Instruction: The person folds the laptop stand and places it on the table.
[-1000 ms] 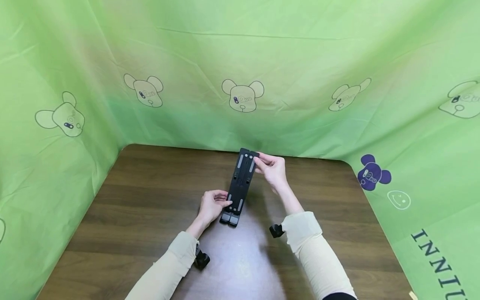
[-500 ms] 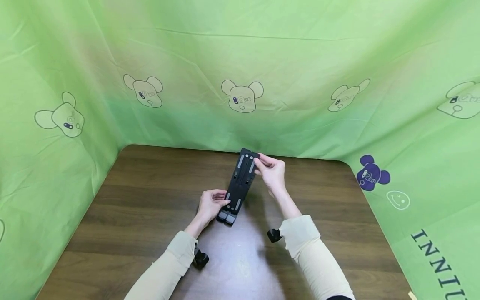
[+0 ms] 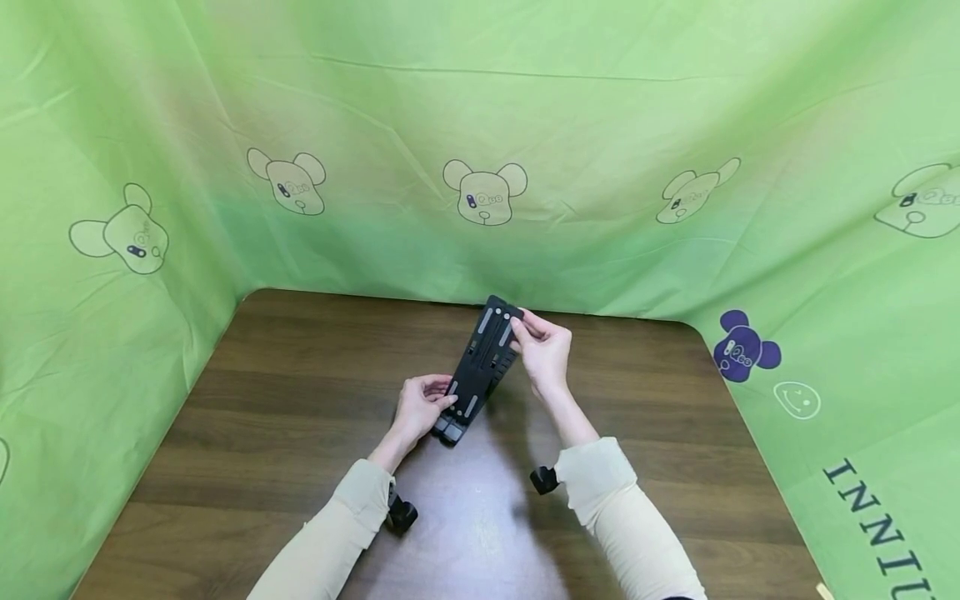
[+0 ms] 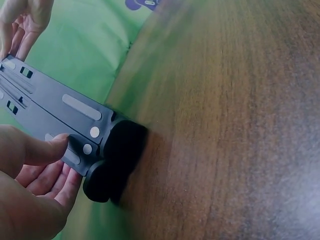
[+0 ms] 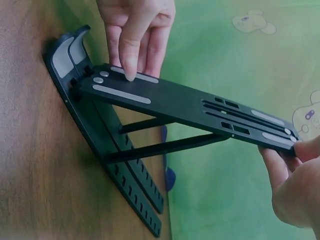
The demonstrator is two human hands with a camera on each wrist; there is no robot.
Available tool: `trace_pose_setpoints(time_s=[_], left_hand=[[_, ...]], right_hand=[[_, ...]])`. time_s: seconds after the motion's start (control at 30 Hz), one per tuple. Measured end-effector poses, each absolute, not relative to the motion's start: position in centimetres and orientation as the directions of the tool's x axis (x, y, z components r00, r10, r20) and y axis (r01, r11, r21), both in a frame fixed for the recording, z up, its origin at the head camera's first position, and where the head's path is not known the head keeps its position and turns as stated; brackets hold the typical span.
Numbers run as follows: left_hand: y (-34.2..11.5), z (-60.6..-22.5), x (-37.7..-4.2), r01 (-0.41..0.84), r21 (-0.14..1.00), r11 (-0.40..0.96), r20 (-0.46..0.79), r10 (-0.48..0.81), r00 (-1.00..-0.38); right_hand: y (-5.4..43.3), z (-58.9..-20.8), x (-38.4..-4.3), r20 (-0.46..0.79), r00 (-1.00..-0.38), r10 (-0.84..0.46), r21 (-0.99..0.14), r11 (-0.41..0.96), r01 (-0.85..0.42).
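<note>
A black folding laptop stand [image 3: 477, 371] is held slanted over the table between both hands. Its grey pads [image 5: 121, 94] and silver rivets show on the upper bars. In the right wrist view the notched lower bars [image 5: 131, 187] are swung apart from the upper ones, with thin struts [image 5: 175, 148] bridging the gap. My left hand [image 3: 418, 408] pinches the near end beside the curved lips [image 5: 64, 59], thumb on top and fingers beneath. At the far end my right hand [image 3: 546, 348] grips the edge between thumb and fingers. The notched bars are mostly hidden in the head view.
The brown wooden table [image 3: 315, 350] lies underneath. Green printed cloth [image 3: 480, 100] hangs behind and at both sides of it. A wrist camera [image 3: 401, 515] is strapped to the left wrist, another [image 3: 543, 479] to the right.
The stand has turned, its near end shifting left and slightly up, its far end a little right. Notched edges now show along its right side. Both hands keep their hold.
</note>
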State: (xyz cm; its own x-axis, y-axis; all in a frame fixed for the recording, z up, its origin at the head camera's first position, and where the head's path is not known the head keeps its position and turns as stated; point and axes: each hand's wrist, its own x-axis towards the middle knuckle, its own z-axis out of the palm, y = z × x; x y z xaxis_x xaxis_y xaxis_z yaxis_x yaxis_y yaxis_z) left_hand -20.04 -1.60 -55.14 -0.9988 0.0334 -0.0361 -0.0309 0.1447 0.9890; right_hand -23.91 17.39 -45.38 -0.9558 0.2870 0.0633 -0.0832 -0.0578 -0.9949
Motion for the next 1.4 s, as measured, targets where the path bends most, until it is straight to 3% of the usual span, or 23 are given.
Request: trace_pose_setpoints(time_s=[0.73,1.13,1.4], left_hand=[[-1.5,-54.5,-20.8,-0.037,0.990,0.138,-0.044,0.047,-0.998],[-2.0,-54.8,-21.3,-0.003,0.987,0.163,-0.014,0.063,-0.998],[-2.0,-54.6,-22.0,0.024,0.981,0.192,0.002,0.115,-0.993]], right_hand=[[16.2,-45.4,-22.5,0.059,-0.888,0.456,-0.991,-0.082,-0.108],[15.5,-45.6,-22.1,0.005,-0.857,0.516,-0.981,-0.163,-0.104],[14.6,-45.9,-21.8,0.028,-0.798,0.602,-0.976,-0.156,-0.152]])
